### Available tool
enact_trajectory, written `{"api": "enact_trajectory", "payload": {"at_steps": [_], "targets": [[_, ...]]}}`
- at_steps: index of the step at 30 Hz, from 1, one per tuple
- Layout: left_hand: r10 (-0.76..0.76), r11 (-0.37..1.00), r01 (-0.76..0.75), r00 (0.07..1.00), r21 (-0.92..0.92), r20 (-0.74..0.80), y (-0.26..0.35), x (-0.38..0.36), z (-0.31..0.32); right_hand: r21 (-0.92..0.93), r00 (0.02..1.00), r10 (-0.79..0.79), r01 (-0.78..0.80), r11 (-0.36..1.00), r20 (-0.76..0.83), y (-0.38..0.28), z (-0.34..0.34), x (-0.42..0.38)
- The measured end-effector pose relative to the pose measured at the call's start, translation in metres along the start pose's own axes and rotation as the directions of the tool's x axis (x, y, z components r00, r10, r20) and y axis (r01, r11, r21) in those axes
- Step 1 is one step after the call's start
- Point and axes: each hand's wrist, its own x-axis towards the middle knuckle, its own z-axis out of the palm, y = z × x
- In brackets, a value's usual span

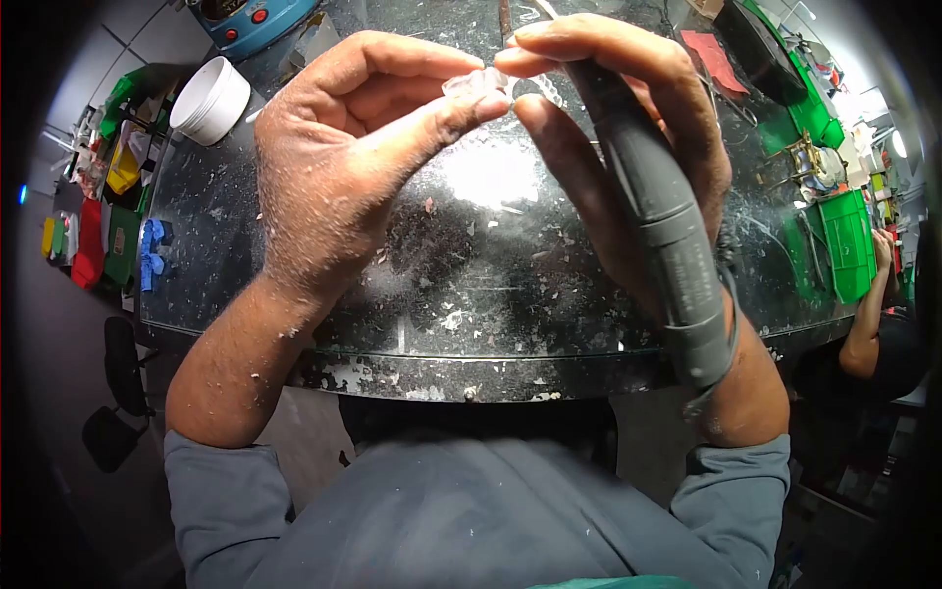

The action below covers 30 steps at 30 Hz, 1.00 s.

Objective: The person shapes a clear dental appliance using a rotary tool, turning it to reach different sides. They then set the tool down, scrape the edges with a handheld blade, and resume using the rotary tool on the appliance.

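Between its thumb and fingertips, my left hand (pixel 329 177) pinches a small clear plastic dental aligner (pixel 476 83), above the far middle of the black table. My right hand (pixel 692 108) is closed on a grey ribbed rotary handpiece (pixel 662 201), which slants along the palm with its cord end down by the wrist. The right index fingertip is right at the aligner, and the thumb tip lies just below it. Behind the right fingertips shows another clear scalloped piece (pixel 547 91). The handpiece's working tip is hidden by my fingers. White dust covers both hands.
The worn black table (pixel 471 294) carries white scraps and dust. A white tub (pixel 211 101) and a blue machine (pixel 257 18) stand back left, with a crumpled blue glove (pixel 152 255) at the left edge. Green trays (pixel 847 236) line the right, near another person's arm (pixel 868 314).
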Motion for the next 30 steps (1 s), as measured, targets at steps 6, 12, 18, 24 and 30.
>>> {"api": "enact_trajectory", "payload": {"at_steps": [6, 12, 18, 24, 30], "targets": [[-0.084, 0.97, 0.111, 0.988, -0.216, 0.129, -0.006, 0.002, -0.004, 0.003, 1.0, -0.015, 0.016, 1.0, -0.02, -0.002, 0.0, 0.001], [-0.207, 0.95, 0.242, 0.961, -0.196, 0.186, -0.006, 0.002, -0.006, 0.004, 0.997, -0.06, 0.06, 0.998, -0.045, -0.003, 0.002, 0.002], [-0.27, 0.829, 0.327, 0.945, -0.453, 0.186, -0.009, 0.002, -0.007, 0.013, 0.991, -0.11, 0.111, 0.994, -0.08, 0.002, 0.001, 0.001], [-0.299, 0.81, 0.347, 0.938, -0.473, 0.176, -0.014, 0.001, -0.007, -0.17, 0.978, -0.206, 0.206, 0.964, 0.018, 0.027, -0.003, -0.009], [-0.377, 0.779, 0.408, 0.911, -0.476, 0.165, -0.01, 0.002, -0.003, -0.229, 0.987, -0.131, 0.149, 0.962, 0.089, 0.019, -0.007, -0.01]]}}
